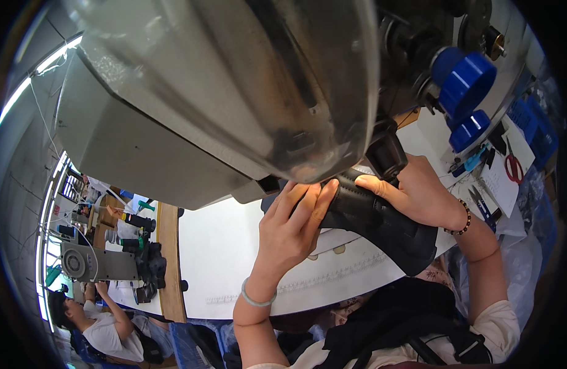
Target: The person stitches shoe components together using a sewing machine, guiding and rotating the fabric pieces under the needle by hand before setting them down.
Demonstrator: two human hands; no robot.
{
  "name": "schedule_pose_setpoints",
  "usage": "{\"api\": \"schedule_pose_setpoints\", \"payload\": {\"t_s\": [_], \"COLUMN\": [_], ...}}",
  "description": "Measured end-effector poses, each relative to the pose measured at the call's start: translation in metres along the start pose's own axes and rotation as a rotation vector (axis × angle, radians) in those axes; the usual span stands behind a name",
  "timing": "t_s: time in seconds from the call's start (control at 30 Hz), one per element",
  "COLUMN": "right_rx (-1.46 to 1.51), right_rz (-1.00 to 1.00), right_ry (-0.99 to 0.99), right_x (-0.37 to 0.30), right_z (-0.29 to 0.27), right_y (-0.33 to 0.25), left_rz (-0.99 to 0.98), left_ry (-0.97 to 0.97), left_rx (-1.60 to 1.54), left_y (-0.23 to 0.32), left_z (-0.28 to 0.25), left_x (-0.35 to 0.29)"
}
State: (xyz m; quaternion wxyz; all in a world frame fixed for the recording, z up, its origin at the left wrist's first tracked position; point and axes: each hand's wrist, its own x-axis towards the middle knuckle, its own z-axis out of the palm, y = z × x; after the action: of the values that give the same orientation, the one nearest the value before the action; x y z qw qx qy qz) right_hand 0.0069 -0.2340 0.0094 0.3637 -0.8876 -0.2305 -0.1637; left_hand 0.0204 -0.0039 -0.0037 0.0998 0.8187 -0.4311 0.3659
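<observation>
A black leather-like piece [381, 230], shaped like a shoe or boot upper with a row of stitching, lies under the head of a grey sewing machine [148, 135]. My left hand [292, 224] presses its fingers together on the piece's left part, close to the needle area. On the other side my right hand [418, 190] grips the piece, thumb on top and the other fingers largely hidden behind the machine's dark fitting [386, 150]. A clear curved cover [283, 80] and the machine head hide the needle.
The white table [222, 258] carries a ruler scale [332, 273]. Blue knobs [468, 86] jut from the machine at upper right. Red-handled scissors [514, 167] and thread snips [480, 203] lie at right. Far left, another person [111, 326] sits by another machine [99, 261].
</observation>
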Motion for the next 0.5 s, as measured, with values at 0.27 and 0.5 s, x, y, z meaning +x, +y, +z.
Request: {"api": "schedule_pose_setpoints", "payload": {"t_s": [0.27, 0.5], "right_rx": [0.228, 0.124], "right_rz": [-0.166, -0.234], "right_ry": [0.007, 0.101], "right_x": [-0.001, -0.014], "right_z": [-0.009, 0.017], "right_y": [-0.034, -0.02], "left_rz": [-0.014, -0.255], "left_ry": [-0.092, -0.102], "left_rx": [-0.111, -0.315], "left_y": [-0.011, -0.003], "left_z": [-0.01, -0.022], "left_x": [-0.004, 0.001]}}
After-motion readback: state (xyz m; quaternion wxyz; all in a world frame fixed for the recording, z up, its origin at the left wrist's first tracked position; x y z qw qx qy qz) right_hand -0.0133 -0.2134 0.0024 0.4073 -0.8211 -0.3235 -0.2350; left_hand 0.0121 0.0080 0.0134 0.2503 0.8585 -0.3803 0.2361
